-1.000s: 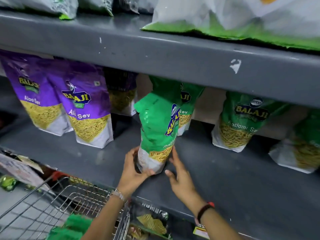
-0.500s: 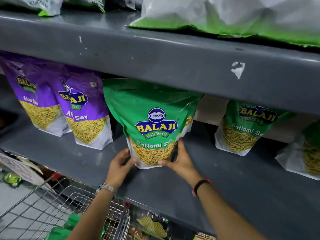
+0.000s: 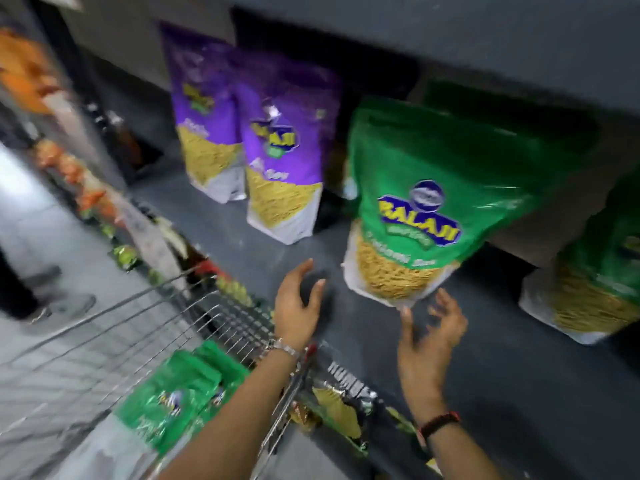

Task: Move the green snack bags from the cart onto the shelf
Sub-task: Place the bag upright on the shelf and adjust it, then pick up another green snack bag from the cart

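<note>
A green snack bag stands upright on the grey shelf, facing front. Both my hands are off it. My left hand hovers open just left of the bag's base, above the shelf edge. Fingers spread, my right hand hangs just below the bag's bottom corner. Another green bag stands to the right. In the wire cart at lower left lie more green bags. The picture is blurred by motion.
Two purple snack bags stand on the shelf to the left. The upper shelf board overhangs the bags. Dark packets hang on the shelf below. A person's shoes show on the aisle floor at left.
Both hands have let go of the green bag and drawn back toward me. The bag stays standing on the shelf. The view has swung down and left toward the cart.
</note>
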Available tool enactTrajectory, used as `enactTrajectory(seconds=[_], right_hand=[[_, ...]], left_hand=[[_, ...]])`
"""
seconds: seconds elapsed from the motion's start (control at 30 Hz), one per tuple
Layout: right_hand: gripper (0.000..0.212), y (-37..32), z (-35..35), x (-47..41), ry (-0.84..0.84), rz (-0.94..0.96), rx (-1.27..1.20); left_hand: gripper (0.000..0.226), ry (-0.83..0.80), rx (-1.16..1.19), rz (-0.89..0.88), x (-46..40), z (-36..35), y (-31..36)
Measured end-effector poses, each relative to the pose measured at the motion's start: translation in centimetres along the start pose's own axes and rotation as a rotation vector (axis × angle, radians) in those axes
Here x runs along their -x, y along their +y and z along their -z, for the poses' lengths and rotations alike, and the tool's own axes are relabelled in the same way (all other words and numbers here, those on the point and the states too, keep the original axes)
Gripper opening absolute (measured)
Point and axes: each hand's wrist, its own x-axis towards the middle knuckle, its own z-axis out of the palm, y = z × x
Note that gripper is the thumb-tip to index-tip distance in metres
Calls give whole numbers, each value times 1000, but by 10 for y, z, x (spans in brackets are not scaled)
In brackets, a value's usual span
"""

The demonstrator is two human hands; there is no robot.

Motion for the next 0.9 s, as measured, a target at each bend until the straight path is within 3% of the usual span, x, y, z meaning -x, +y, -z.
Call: enactTrajectory(seconds=[0.1,0.2,0.27,0.37,0.4,0.5,0.6,0.67,0.8,0.9], right_hand=[[34,-19,-30,45,-238,114,-38],[30,-19,-79,86,-600,75,-23],[30,-8,-119,112,-860,-62,71],[21,5,-170,156,-1083,-528,103],[10,8,-184,172,-1123,-678,103],[31,28,-221,227,-1252,-941,99],[17,39,-246,276,-1347,-1201,90],[20,48,-260,303,-1420,-1311,109],[8,66,-282,335,-1368,-1455,114],[15,70,-295,338,-1259,-1489,84]], left_hand=[[43,191,-48,44,28,53,-36],[45,328,-158,251,62,116,-92],[43,357,-234,466,84,155,-132],[57,191,-394,747,108,197,-186],[59,130,-432,798,112,208,-202],[58,37,-495,892,115,240,-242],[55,-83,-515,945,111,274,-294],[52,-138,-483,992,107,290,-323],[37,-296,-368,1032,97,297,-349],[49,-350,-291,1132,90,302,-362]])
